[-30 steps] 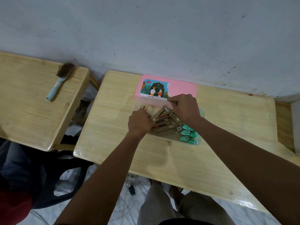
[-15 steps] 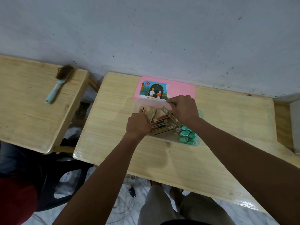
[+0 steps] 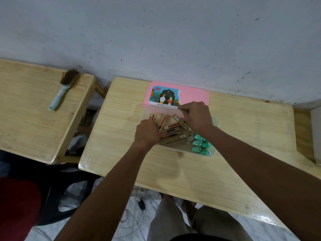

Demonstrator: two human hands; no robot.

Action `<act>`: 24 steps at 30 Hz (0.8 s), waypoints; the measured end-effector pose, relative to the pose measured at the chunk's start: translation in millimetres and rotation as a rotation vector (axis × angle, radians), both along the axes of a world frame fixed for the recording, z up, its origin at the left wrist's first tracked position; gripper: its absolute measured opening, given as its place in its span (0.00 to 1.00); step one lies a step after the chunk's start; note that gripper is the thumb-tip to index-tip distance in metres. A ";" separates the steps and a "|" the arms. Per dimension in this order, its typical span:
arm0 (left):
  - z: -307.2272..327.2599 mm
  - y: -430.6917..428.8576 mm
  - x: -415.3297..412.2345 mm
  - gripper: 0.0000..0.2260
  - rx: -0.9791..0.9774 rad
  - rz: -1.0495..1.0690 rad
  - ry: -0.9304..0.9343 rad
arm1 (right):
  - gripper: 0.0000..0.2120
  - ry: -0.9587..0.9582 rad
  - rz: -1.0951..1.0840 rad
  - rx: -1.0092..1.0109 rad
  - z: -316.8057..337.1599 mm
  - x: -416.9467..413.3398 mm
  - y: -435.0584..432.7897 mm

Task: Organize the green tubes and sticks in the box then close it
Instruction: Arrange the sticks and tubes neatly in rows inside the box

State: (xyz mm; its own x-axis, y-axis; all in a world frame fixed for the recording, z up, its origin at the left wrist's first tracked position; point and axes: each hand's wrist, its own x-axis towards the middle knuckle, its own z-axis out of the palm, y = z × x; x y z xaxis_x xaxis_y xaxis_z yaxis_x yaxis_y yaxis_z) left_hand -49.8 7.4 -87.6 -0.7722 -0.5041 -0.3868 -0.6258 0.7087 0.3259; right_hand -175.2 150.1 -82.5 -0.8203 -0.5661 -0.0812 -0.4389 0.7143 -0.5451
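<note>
A clear plastic box (image 3: 147, 111) holds slim gold-and-red cardboard sticks (image 3: 171, 134) and green capped tubes (image 3: 199, 142). Left hand (image 3: 147, 134) is curled among the sticks; right hand (image 3: 196, 117) pinches one stick. How tightly the left grips is unclear.

single head view, steeply downward, close above table (image 3: 225, 171), facing wall (image 3: 173, 40)

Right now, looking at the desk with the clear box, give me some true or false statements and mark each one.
1. The pink lid lies on the desk behind the box. True.
2. The green tubes sit at the box's right end. True.
3. The brush lies inside the box. False: it lies on the neighbouring desk.
4. The box is closed. False: it is open, both hands in it.
5. The left hand is among the sticks. True.
</note>
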 end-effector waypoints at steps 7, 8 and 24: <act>2.3 8.3 1.4 0.07 -0.100 0.000 0.023 | 0.11 -0.008 0.003 0.001 2.4 -0.4 0.2; 3.0 7.9 2.7 0.06 -0.119 0.015 0.034 | 0.11 -0.010 0.005 0.004 2.5 -0.4 -0.1; 12.3 9.7 0.2 0.08 -0.162 0.099 -0.018 | 0.14 0.012 0.027 0.063 1.3 -0.1 -0.2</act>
